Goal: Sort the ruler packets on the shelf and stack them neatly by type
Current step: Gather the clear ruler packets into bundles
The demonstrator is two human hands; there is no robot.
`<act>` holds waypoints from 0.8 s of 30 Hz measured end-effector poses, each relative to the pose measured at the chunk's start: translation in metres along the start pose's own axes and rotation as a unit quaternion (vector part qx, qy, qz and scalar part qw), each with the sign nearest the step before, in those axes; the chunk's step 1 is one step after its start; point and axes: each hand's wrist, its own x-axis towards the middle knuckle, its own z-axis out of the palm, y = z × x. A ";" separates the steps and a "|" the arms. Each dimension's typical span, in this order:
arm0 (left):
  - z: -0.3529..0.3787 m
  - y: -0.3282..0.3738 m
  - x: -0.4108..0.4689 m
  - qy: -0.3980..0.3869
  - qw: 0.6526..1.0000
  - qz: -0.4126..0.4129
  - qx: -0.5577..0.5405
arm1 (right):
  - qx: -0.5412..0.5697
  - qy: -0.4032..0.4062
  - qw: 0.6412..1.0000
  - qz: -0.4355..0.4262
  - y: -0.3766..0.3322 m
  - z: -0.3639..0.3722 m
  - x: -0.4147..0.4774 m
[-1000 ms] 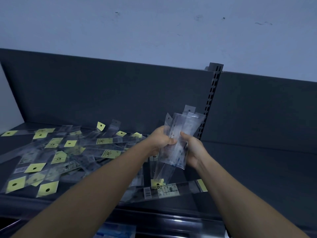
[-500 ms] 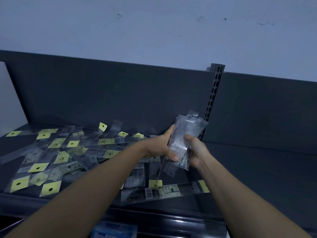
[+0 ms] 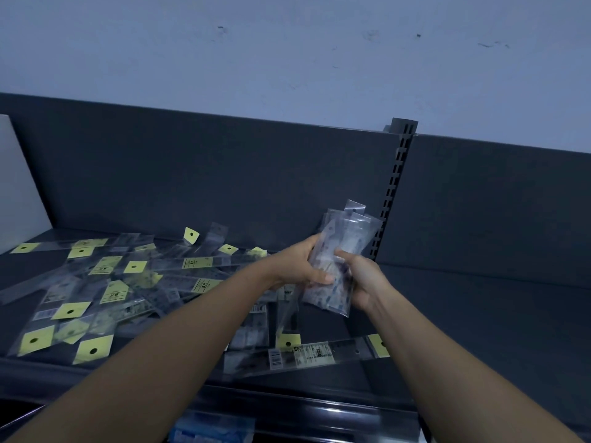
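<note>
Standing at the dark grey metal shelf (image 3: 479,318), the person holds a small bundle of clear plastic ruler packets (image 3: 348,233) tilted just above it, the left hand (image 3: 299,266) curled round the bundle's left edge with its thumb across the front and the right hand (image 3: 364,281) clasping the lower right side. Over the shelf's left half lies a loose heap of clear ruler packets with yellow header cards (image 3: 108,292). One long clear packet with a barcode label (image 3: 303,356) lies along the front edge below the hands, and a slotted dark upright (image 3: 396,187) rises behind the bundle.
</note>
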 end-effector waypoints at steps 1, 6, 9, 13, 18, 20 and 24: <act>0.000 0.002 -0.001 0.002 1.000 -0.006 0.007 | -0.002 -0.003 1.000 -0.001 0.000 0.000 0.000; -0.003 0.000 -0.005 -0.094 0.995 -0.022 -0.027 | 0.018 0.024 1.000 0.001 0.000 -0.005 0.003; -0.002 0.004 -0.008 -0.098 0.995 -0.028 0.001 | 0.017 0.020 1.000 0.012 0.003 -0.005 0.004; 0.001 0.004 -0.007 -0.025 0.999 -0.026 0.026 | -0.009 0.008 1.000 0.013 0.003 -0.003 0.003; 0.002 0.002 -0.005 0.010 0.999 0.000 0.046 | -0.018 -0.016 1.000 0.017 0.001 0.000 -0.001; 0.004 0.004 -0.005 0.022 0.999 -0.013 0.043 | -0.011 -0.019 1.000 0.013 0.001 -0.001 -0.002; 0.004 0.004 0.007 0.185 0.982 -0.036 -0.028 | 0.029 -0.035 0.999 0.025 0.001 -0.002 -0.006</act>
